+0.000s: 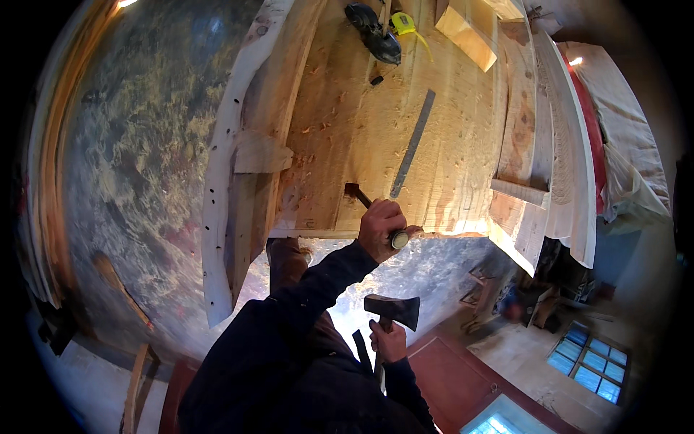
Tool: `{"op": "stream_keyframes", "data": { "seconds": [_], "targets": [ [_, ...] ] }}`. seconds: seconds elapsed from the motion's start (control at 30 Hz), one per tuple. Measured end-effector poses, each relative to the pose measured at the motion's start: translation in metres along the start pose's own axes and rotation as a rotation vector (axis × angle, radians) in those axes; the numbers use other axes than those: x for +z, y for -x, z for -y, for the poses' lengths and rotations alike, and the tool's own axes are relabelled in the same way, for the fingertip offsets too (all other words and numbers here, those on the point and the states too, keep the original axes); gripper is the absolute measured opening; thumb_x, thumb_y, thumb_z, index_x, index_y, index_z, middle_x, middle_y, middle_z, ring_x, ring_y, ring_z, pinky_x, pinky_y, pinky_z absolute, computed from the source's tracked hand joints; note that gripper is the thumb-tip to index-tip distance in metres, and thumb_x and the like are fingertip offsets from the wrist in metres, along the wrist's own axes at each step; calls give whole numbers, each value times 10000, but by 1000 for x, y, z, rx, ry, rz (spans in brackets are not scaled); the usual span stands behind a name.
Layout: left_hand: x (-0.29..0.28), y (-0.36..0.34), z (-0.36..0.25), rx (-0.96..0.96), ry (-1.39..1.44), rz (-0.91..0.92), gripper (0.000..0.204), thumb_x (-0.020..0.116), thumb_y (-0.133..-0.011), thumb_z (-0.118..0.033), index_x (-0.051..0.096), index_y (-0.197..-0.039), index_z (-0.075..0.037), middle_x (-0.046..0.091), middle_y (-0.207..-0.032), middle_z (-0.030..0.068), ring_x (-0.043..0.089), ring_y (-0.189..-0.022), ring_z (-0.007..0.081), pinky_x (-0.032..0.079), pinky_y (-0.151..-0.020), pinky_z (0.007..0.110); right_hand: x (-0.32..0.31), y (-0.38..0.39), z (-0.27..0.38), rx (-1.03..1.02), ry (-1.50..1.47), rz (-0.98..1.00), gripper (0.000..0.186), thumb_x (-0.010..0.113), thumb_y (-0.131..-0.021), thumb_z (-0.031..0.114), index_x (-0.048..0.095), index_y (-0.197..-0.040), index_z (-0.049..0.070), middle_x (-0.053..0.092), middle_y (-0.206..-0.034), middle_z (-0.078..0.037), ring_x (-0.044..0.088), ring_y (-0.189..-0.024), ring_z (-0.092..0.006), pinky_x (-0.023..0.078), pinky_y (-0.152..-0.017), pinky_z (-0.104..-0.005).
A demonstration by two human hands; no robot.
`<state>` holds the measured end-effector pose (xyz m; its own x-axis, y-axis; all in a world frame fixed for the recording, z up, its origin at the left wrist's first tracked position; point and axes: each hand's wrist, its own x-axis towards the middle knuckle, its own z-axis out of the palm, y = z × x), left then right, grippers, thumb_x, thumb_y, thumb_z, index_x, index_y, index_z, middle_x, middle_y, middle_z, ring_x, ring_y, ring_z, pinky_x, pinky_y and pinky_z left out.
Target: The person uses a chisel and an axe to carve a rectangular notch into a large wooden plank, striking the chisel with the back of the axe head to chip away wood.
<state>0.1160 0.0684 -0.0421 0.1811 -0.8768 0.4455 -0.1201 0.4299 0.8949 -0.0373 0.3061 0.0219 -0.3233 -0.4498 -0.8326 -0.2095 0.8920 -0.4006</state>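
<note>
My left hand (382,223) is closed round a chisel (364,200) near the front edge of a wooden plank surface (347,145). The chisel's round handle end pokes out below the fist. Its far end meets the wood at a small dark square patch; I cannot tell whether that is the blade or a hole. Lower down and to the right, my right hand (390,343) grips a hatchet (399,309) by its handle just below the dark metal head. The hatchet hangs apart from the chisel. A grey metal ruler (413,143) lies beyond my left hand.
A yellow tape measure (403,23) and a black object (374,33) lie at the far end, beside a wood block (468,35). Long boards (522,116) run along the right side, and a pale board (230,145) along the left. Wood chips dot the planks.
</note>
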Motion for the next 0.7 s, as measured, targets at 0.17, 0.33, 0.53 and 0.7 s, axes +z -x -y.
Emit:
{"op": "stream_keyframes", "data": {
  "seconds": [0.17, 0.33, 0.53, 0.7],
  "targets": [
    [-9, 8, 10, 14, 46, -31, 391, 853, -793, -225, 514, -669, -75, 496, -714, 91, 509, -678, 299, 373, -609, 419, 2, 4, 16, -29, -43, 13, 253, 733, -940, 168, 569, -781, 61, 568, -611, -37, 523, -455, -125, 401, -417, -275],
    [-19, 40, 5, -121, -51, -22, 325, 846, -811, -185, 548, -754, -67, 616, -890, 149, 638, -901, 345, 506, -912, 498, 7, 8, 22, -74, -21, 24, 257, 734, -940, 174, 569, -779, 60, 570, -619, -34, 526, -461, -119, 408, -423, -276],
    [-29, 42, -3, -215, -29, -31, 268, 828, -837, -182, 594, -803, -56, 677, -985, 170, 659, -1065, 390, 424, -1122, 586, 16, 9, 31, -51, -12, 25, 255, 726, -944, 177, 572, -781, 55, 570, -622, -32, 524, -465, -116, 409, -431, -273],
    [-25, 26, -20, -253, -16, -87, 248, 817, -833, -111, 582, -806, -37, 687, -988, 181, 683, -981, 377, 408, -1148, 583, 14, 9, 39, -91, -2, 43, 245, 718, -948, 170, 580, -784, 50, 569, -619, -33, 526, -467, -117, 410, -429, -271]
  ]
}}
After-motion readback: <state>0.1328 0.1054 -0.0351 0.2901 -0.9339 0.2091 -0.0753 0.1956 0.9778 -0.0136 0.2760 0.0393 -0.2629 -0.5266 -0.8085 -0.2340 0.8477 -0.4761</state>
